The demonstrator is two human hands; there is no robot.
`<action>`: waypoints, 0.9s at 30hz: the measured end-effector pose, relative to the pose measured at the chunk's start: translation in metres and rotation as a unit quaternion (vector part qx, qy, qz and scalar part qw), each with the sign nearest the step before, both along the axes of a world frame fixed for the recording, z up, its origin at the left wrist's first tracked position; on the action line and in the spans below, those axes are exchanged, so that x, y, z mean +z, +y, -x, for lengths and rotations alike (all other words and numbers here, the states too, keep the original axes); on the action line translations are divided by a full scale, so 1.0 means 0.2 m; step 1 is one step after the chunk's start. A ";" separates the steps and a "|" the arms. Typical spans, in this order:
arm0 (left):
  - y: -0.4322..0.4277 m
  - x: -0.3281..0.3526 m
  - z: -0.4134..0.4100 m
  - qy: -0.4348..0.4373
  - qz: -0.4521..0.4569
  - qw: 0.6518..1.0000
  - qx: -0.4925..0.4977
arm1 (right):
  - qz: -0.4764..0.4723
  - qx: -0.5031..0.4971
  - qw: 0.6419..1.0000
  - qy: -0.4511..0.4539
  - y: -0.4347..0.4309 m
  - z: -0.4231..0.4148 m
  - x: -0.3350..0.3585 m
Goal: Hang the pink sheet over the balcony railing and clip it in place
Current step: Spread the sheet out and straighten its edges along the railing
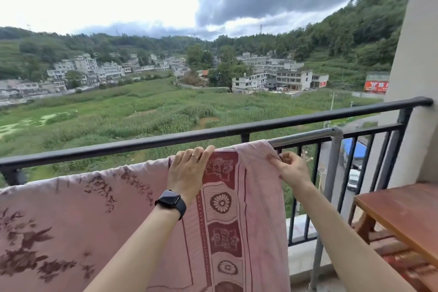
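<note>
The pink sheet (99, 211) with dark red flower prints and a patterned border hangs over a grey metal bar (305, 137) just inside the black balcony railing (142, 143). My left hand (187, 173), with a ring and a black watch on the wrist, lies flat on the sheet's top fold, fingers over the bar. My right hand (290, 168) pinches the sheet's right edge near the top between thumb and fingers. No clip is visible.
A grey upright post (331, 173) carries the bar at its right end. A brown wooden table (403, 211) stands at the right, against a beige wall (417, 54). Fields, houses and a road lie far below the railing.
</note>
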State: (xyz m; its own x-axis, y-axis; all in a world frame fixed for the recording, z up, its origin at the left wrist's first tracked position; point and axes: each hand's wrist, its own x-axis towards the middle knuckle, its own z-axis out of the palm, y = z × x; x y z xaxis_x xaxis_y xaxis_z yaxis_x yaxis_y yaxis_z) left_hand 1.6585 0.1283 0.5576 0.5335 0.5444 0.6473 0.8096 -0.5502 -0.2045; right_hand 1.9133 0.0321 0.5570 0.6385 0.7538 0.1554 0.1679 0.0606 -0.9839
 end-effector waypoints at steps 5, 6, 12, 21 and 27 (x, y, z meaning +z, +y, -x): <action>-0.01 0.01 0.03 0.005 -0.008 1.000 0.004 | -0.041 -0.134 0.984 -0.109 0.02 -0.13 0.23; -0.01 0.01 0.03 -0.003 -0.004 1.000 0.006 | -0.043 -0.174 0.980 -0.085 0.03 -0.19 0.25; -0.05 0.06 0.03 -0.008 0.023 0.999 0.032 | 0.102 -0.158 0.980 -0.068 -0.03 -0.36 0.01; -0.11 0.20 -0.44 -0.015 0.118 0.992 -0.047 | 0.053 -0.089 0.994 -0.034 -0.07 -0.43 -0.01; -0.10 0.22 -0.80 -0.023 0.201 0.976 -0.078 | 0.083 0.064 0.993 0.062 -0.01 -0.54 0.05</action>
State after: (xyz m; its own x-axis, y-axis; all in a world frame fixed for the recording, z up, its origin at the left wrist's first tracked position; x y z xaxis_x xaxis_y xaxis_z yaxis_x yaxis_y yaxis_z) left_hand 1.8179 0.1089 0.6026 0.6059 0.6737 0.4231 0.7127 -0.6960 0.0875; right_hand 2.0216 0.0300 0.5675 0.5422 0.8387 -0.0508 0.0471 -0.0907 -0.9948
